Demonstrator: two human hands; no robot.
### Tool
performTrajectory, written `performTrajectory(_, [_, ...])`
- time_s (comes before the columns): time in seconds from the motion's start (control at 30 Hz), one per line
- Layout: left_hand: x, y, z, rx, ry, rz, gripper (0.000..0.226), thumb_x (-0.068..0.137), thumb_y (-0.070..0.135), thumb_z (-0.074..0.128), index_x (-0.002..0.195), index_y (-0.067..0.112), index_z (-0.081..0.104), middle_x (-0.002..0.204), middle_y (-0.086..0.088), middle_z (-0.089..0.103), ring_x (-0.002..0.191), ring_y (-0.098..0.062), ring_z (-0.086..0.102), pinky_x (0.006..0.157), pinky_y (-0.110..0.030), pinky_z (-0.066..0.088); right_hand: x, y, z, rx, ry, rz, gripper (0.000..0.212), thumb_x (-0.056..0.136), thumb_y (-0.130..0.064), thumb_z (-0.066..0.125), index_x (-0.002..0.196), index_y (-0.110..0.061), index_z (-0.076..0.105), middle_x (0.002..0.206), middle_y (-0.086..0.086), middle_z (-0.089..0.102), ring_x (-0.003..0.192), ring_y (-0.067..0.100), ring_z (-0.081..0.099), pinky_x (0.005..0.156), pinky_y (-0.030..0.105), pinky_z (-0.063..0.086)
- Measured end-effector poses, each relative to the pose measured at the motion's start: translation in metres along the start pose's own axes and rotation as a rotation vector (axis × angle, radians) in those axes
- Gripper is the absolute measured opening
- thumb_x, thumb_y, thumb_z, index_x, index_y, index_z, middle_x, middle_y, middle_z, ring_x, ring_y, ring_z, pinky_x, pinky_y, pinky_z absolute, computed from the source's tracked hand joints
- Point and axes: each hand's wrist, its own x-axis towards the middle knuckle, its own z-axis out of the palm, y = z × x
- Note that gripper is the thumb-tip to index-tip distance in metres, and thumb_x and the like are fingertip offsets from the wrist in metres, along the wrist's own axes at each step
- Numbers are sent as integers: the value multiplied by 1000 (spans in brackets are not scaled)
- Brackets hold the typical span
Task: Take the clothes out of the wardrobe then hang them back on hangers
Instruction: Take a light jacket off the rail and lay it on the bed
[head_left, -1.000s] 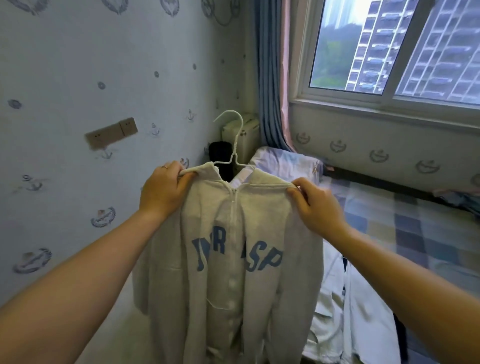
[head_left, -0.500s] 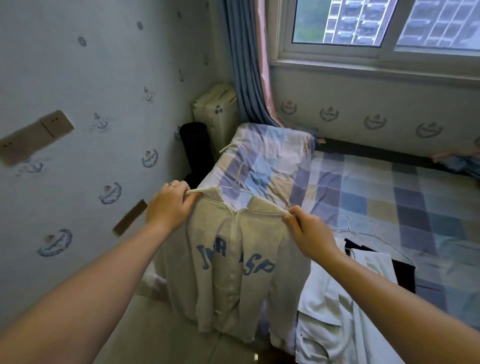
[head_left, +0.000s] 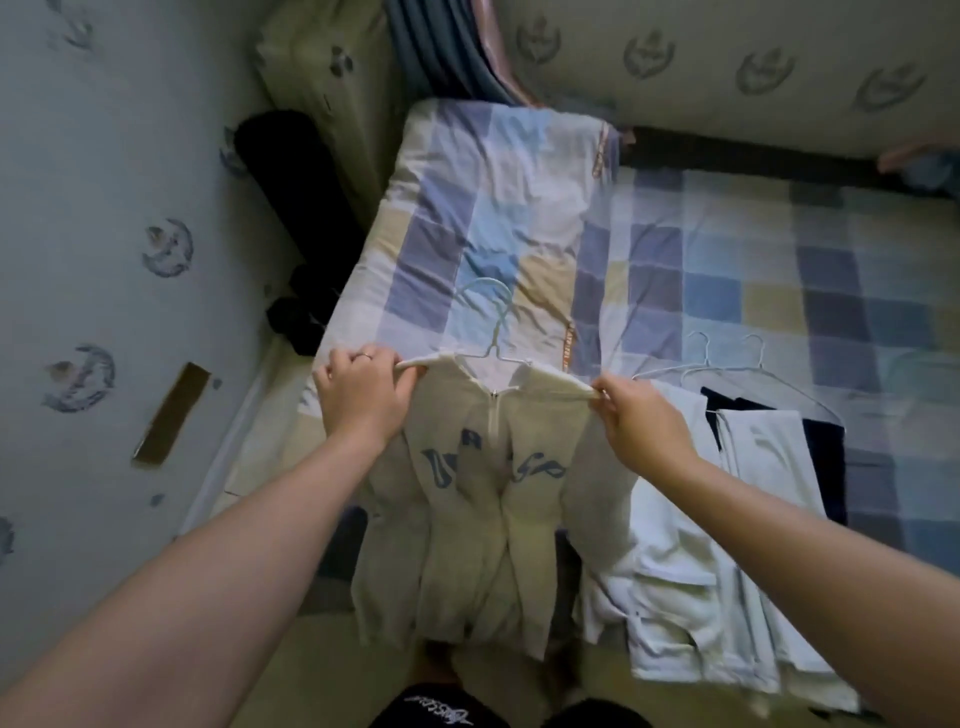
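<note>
From the head camera, looking steeply down, both bare forearms reach forward to a cream zip-up sweatshirt (head_left: 488, 525) that is spread between the hands over the near edge of the bed (head_left: 779, 291). The left hand (head_left: 363, 397), with a ring (head_left: 366, 356) on one finger, has its fingers curled round the garment's left shoulder end. The right hand (head_left: 641, 431) pinches the right shoulder end between thumb and fingertips, with the fabric drawn taut between the two grips. The sweatshirt sits on a white wire hanger (head_left: 497, 332), whose hook rises out of the neck opening and points away from the person, above a folded checked quilt (head_left: 493, 208). The zip is closed up to the collar, blue letters run across the chest in folds, and the body and sleeves hang down in loose pleats toward the person's legs, where black shorts (head_left: 441, 712) with white lettering show at the bottom edge. Just right of the sweatshirt, white clothes (head_left: 691, 545) lie flat on the checked bed sheet, with a dark navy garment (head_left: 826, 457) beside them. Two more white wire hangers (head_left: 727, 364) lie on the sheet just beyond these clothes, near the right hand. At the head of the bed hangs a blue curtain (head_left: 441, 47). The wall (head_left: 104, 208) to the left carries a blue emblem pattern, and a black object (head_left: 291, 166) stands between it and the bed.
</note>
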Motion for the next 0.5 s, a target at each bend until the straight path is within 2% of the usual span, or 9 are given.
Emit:
performTrajectory(0.07, [20,-6,28,-52,-74,10,31,95,48,51,99,21,65,109,-6,64,107,-34,52,84,-41,37,22,5,30,-58,6,50,7,94,-18,55,97,-18,62,90,5,68,82,34,53,65,36,36])
performTrajectory(0.13, [42,-12,60,-144,-152,6,29,96,46,51,102,20,62,110,-7,61,103,-33,57,77,-40,43,45,9,62,-62,-22,134,11,93,-17,55,101,-19,62,96,7,67,86,35,55,67,37,38])
performTrajectory(0.2, [63,-17,96,-164,-187,25,27,98,44,49,103,20,59,109,-7,59,97,-33,59,70,-38,41,69,15,96,8,-47,250,14,95,-16,52,106,-19,60,104,8,63,93,35,57,66,36,40])
performTrajectory(0.3, [93,-20,145,-187,-234,50,26,99,38,49,108,16,58,114,-11,56,101,-35,57,72,-39,39,100,24,141,77,-33,364,20,95,-12,48,110,-18,59,111,10,58,100,35,55,71,38,44])
performTrajectory(0.4, [128,-20,192,-373,-279,15,26,98,32,54,115,12,58,120,-15,54,107,-37,55,84,-42,43,129,39,182,155,-58,434,38,94,-10,48,130,-16,53,130,11,52,117,32,50,92,41,44])
performTrajectory(0.5, [152,-19,222,-536,-336,-30,40,97,31,56,133,12,52,136,-13,49,124,-30,48,100,-36,38,145,44,212,263,-164,437,65,93,-18,57,152,-17,29,156,9,28,144,25,26,118,39,24])
